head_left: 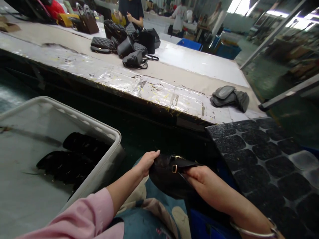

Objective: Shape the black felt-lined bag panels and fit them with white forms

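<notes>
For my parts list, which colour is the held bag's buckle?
The buckle looks gold, clearest in the head view.

No lettering, label, brand, number or sign can be read anywhere in view.

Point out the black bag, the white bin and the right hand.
Black bag (167, 180), head view: its dark body.
White bin (115, 135), head view: its rim, near the corner.
Right hand (202, 178), head view: the hand's middle.
</notes>
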Available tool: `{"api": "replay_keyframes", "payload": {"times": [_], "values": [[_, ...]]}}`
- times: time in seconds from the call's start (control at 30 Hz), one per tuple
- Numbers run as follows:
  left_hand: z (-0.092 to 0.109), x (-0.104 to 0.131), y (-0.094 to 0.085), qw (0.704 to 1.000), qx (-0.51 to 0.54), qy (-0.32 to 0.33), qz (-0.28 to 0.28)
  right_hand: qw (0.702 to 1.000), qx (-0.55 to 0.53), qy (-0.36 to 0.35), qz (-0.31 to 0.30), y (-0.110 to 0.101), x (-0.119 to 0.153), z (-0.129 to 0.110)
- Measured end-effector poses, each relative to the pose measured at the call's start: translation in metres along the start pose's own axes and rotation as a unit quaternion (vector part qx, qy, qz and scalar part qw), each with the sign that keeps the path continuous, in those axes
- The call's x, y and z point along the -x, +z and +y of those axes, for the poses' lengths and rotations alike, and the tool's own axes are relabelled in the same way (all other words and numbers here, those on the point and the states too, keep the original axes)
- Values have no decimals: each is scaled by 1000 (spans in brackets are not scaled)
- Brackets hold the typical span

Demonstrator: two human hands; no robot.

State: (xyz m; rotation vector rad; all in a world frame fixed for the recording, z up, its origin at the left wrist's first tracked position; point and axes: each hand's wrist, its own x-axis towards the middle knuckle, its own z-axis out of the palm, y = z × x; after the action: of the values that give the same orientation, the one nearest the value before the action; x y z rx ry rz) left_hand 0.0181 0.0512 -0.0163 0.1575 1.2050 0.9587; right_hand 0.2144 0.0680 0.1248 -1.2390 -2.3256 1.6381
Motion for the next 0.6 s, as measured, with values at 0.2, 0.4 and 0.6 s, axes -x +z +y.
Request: {"api": "replay_keyframes", "payload": {"times": [0.2, 0.4, 0.6], "values": [[24, 25, 5, 997, 5, -7, -72, 997, 43, -5, 65, 4, 31, -10], [53, 82, 37, 974, -99, 68, -190, 978, 48, 13, 202, 6, 94, 30], [49, 126, 80, 915, -254, 146, -276, 825, -211, 105, 514, 25, 177, 117]]}}
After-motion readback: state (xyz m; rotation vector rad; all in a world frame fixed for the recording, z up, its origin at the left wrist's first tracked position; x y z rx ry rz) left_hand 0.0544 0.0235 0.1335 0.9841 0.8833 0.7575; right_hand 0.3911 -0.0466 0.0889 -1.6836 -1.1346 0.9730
